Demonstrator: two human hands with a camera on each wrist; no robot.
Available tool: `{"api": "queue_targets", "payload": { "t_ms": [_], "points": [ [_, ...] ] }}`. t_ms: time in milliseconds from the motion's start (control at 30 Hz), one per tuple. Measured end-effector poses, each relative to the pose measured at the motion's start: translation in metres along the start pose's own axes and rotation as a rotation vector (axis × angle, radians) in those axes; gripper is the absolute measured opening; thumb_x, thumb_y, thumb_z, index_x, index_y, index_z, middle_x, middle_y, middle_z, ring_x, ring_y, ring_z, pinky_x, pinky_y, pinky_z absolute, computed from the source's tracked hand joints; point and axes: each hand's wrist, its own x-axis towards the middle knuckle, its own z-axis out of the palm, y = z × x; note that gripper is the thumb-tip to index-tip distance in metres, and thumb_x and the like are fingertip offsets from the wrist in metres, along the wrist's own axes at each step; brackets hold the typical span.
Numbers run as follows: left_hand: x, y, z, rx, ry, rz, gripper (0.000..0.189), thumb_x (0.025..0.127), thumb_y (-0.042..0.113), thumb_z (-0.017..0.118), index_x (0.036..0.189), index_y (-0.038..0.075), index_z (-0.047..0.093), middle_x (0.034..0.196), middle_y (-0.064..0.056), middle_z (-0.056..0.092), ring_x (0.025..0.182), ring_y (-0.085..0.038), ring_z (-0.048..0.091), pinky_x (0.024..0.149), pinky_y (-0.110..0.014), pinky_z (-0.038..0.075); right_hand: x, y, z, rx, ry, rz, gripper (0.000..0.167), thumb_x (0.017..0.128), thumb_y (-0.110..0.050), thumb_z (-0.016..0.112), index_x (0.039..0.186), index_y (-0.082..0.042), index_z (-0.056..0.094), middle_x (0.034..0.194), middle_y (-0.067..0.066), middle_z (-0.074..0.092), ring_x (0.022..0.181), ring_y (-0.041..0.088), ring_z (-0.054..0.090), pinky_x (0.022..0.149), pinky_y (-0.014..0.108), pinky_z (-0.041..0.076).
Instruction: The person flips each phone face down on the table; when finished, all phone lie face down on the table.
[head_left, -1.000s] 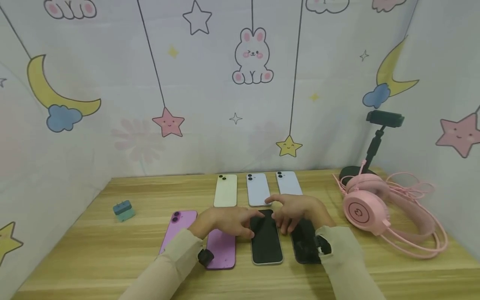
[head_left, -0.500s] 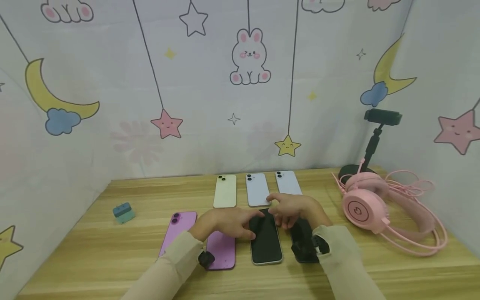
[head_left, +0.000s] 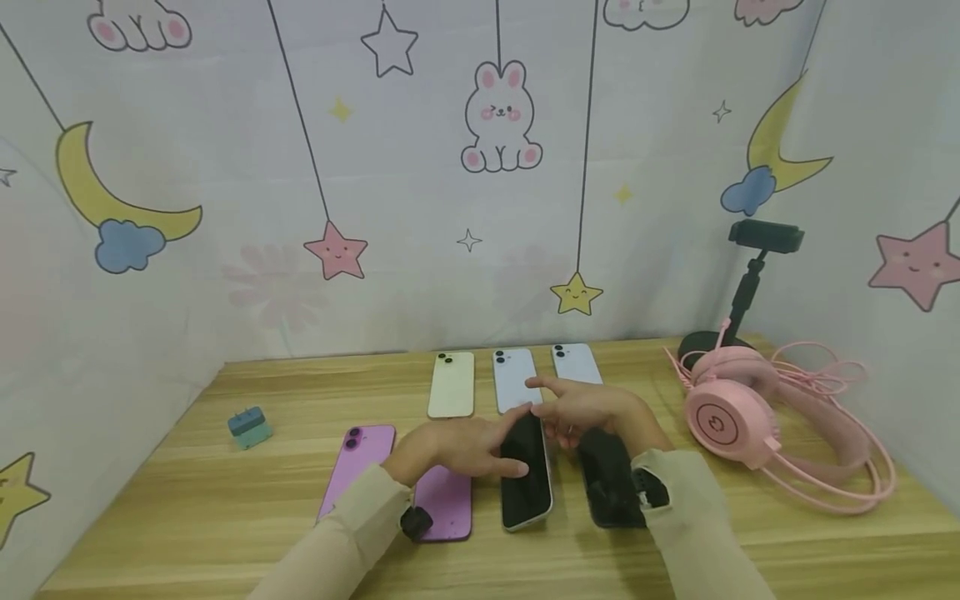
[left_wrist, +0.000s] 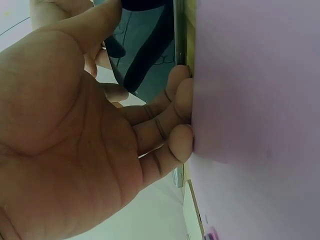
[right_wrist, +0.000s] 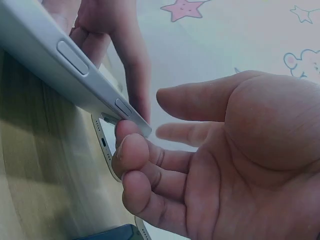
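Observation:
A silver-edged phone (head_left: 527,483), screen up, lies tilted in the middle of the front row, its right side raised off the table. My left hand (head_left: 468,446) reaches over its left side. The thumb hangs over the screen, the index finger is at the top edge, and the other fingertips (left_wrist: 180,145) are low beside the left edge. At the raised right edge (right_wrist: 90,80), near the top, are the bent fingertips (right_wrist: 131,155) of my right hand (head_left: 592,410). The right thumb stands apart from the phone.
Purple phones (head_left: 357,462) lie to the left, camera side up. A dark phone (head_left: 611,487) lies under my right wrist. Behind stand a pale yellow phone (head_left: 452,385) and two whitish ones (head_left: 513,371). Pink headphones (head_left: 731,417), a black stand (head_left: 745,292) and a blue-green block (head_left: 249,427) lie farther out.
The middle phone, flat before, now has its right side tipped up. My right hand has shifted slightly up and away from the white phone; the left has moved little.

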Motion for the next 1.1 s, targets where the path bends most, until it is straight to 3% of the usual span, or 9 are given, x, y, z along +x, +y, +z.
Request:
{"api": "queue_targets", "payload": {
  "t_ms": [167, 367, 567, 733, 900, 1100],
  "points": [
    [-0.0002, -0.0011, 0.0011, -0.016, 0.008, 0.002, 0.087, 0.099, 0.053, 0.055, 0.161, 0.017, 0.007, 0.107, -0.002, 0.064, 0.085, -0.008, 0.06, 0.083, -0.028, 0.047, 0.0007, 0.0002, -0.0006, 0.014, -0.019, -0.029, 0.067, 0.101, -0.006, 0.047, 0.16, -0.013, 0.017, 0.077, 0.01, 0.057, 0.059, 0.018, 0.052, 0.058, 0.031, 0.048],
    [-0.0002, -0.0013, 0.0015, -0.061, 0.011, 0.018, 0.086, 0.101, 0.051, 0.053, 0.161, 0.014, 0.004, 0.106, -0.002, 0.063, 0.086, -0.009, 0.06, 0.085, -0.028, 0.047, 0.0008, 0.003, -0.0019, 0.041, -0.056, -0.097, 0.075, 0.095, -0.001, 0.05, 0.16, -0.018, 0.018, 0.079, 0.01, 0.057, 0.062, 0.019, 0.053, 0.059, 0.032, 0.048],
    [0.0, -0.0009, 0.001, -0.053, 0.021, -0.004, 0.087, 0.101, 0.057, 0.047, 0.161, 0.016, 0.0, 0.132, -0.012, 0.058, 0.101, -0.01, 0.059, 0.097, -0.033, 0.045, 0.0007, 0.0035, -0.0043, 0.044, -0.096, -0.157, 0.078, 0.094, 0.002, 0.051, 0.161, -0.017, 0.016, 0.083, 0.011, 0.058, 0.064, 0.018, 0.054, 0.061, 0.032, 0.048],
    [0.0009, -0.0022, 0.0, -0.098, 0.015, 0.015, 0.088, 0.102, 0.058, 0.043, 0.161, 0.012, -0.005, 0.134, -0.011, 0.056, 0.103, -0.01, 0.058, 0.099, -0.03, 0.043, 0.002, 0.0035, -0.0046, 0.053, -0.105, -0.189, 0.082, 0.092, 0.004, 0.052, 0.161, -0.017, 0.013, 0.086, 0.011, 0.059, 0.067, 0.019, 0.056, 0.064, 0.032, 0.049],
    [0.0009, -0.0037, -0.001, -0.153, 0.004, 0.039, 0.09, 0.102, 0.06, 0.04, 0.16, 0.011, -0.008, 0.116, -0.007, 0.06, 0.092, -0.01, 0.059, 0.092, -0.026, 0.044, 0.0029, 0.0029, -0.0039, 0.031, -0.097, -0.219, 0.081, 0.094, 0.002, 0.054, 0.161, -0.017, 0.013, 0.089, 0.01, 0.062, 0.07, 0.019, 0.056, 0.066, 0.033, 0.049],
    [-0.0004, -0.0052, -0.0004, -0.216, -0.019, 0.015, 0.094, 0.099, 0.066, 0.039, 0.159, 0.019, -0.015, 0.073, 0.002, 0.054, 0.062, -0.012, 0.055, 0.073, -0.025, 0.045, 0.0039, 0.0012, -0.002, 0.021, -0.093, -0.271, 0.08, 0.095, 0.0, 0.056, 0.161, -0.016, 0.014, 0.09, 0.014, 0.062, 0.071, 0.02, 0.054, 0.067, 0.033, 0.047]
  ]
}}
